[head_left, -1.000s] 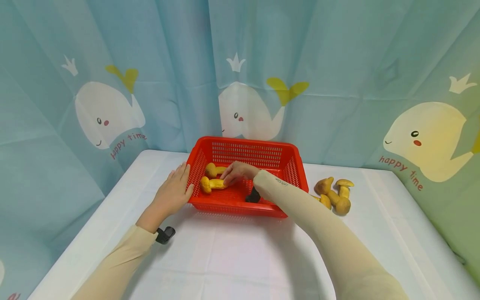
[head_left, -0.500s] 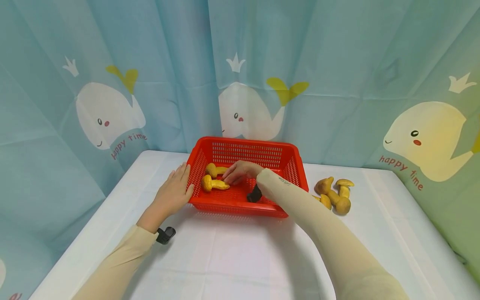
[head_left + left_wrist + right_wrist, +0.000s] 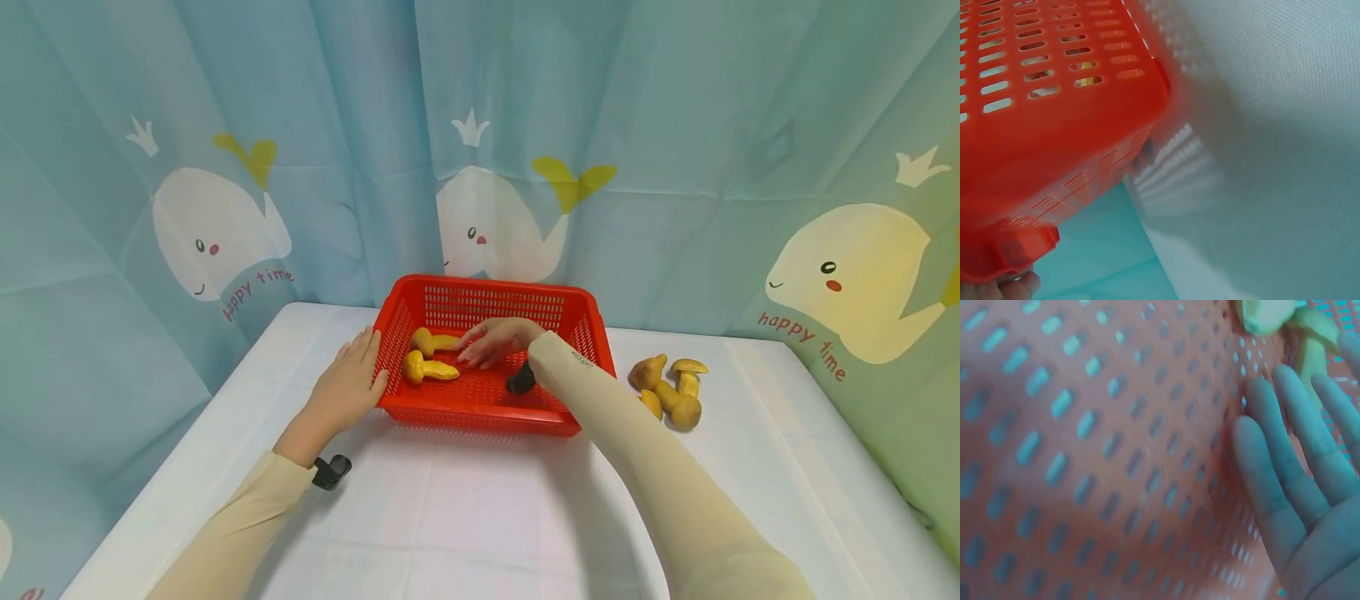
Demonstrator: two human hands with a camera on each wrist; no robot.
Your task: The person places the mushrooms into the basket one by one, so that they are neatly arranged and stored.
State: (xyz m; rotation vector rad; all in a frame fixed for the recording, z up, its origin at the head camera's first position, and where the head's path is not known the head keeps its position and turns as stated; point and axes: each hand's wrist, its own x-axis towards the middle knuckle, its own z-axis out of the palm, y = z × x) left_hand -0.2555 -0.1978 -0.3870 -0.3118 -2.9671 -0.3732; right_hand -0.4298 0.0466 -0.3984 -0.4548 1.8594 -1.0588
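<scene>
Two yellow mushrooms lie on their sides in the red basket (image 3: 480, 408), near its left end: the front mushroom (image 3: 430, 368) and, just behind it, the rear mushroom (image 3: 433, 342), caps to the left, stems to the right. My right hand (image 3: 495, 340) reaches in just beside the stems, fingers spread and nearly straight, holding nothing; I cannot tell whether a fingertip touches the rear stem. My left hand (image 3: 347, 382) rests against the basket's left rim, fingers extended. To the right of the basket, four loose mushrooms (image 3: 684, 412) lie clustered on the white worktop (image 3: 465, 517), one partly hidden by my beige right sleeve (image 3: 637, 442). A blue curtain (image 3: 345, 208) with whales hangs behind.
</scene>
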